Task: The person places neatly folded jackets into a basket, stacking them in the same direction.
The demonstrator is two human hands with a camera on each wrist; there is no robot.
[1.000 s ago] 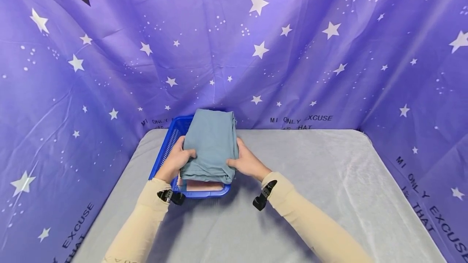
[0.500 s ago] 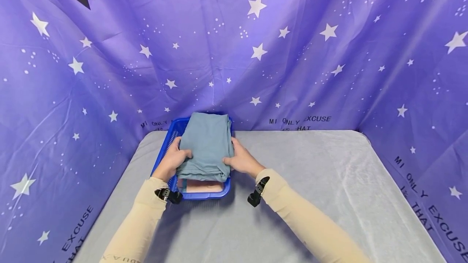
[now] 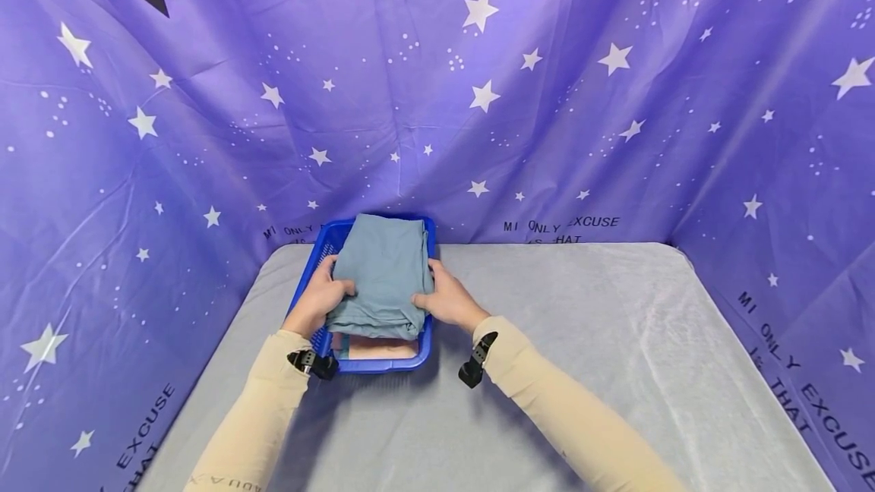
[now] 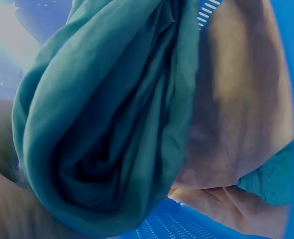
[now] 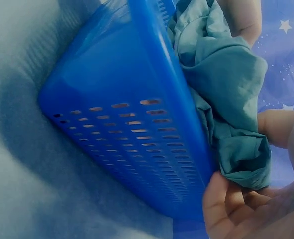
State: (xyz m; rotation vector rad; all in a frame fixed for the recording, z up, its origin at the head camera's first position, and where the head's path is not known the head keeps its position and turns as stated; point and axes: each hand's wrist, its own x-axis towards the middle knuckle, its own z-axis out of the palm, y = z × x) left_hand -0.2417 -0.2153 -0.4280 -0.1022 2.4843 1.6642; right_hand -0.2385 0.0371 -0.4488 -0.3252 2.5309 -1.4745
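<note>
A folded grey-teal cloth garment [image 3: 381,272] lies across the opening of a blue plastic basket [image 3: 390,365]. My left hand [image 3: 318,298] grips its left side, thumb on top and fingers under the edge. On the opposite side, my right hand [image 3: 447,298] pinches the layers the same way. The right wrist view has the garment [image 5: 226,79] at the basket's rim, with my fingertips [image 5: 215,199] curled beneath a rolled fold. Beneath it, a peach-pink cloth [image 4: 236,99] and a bit of teal fabric [image 4: 271,177] sit inside the basket.
The basket stands at the back left of a table with a grey cover [image 3: 581,340]. A purple starry curtain [image 3: 437,97] closes off the back and both sides. Black wrist cameras [image 3: 472,372] are strapped to both wrists.
Both hands have carried the folded garment slightly left and lower, further over the basket. The basket's right rim now shows beside it. The grip is unchanged.
</note>
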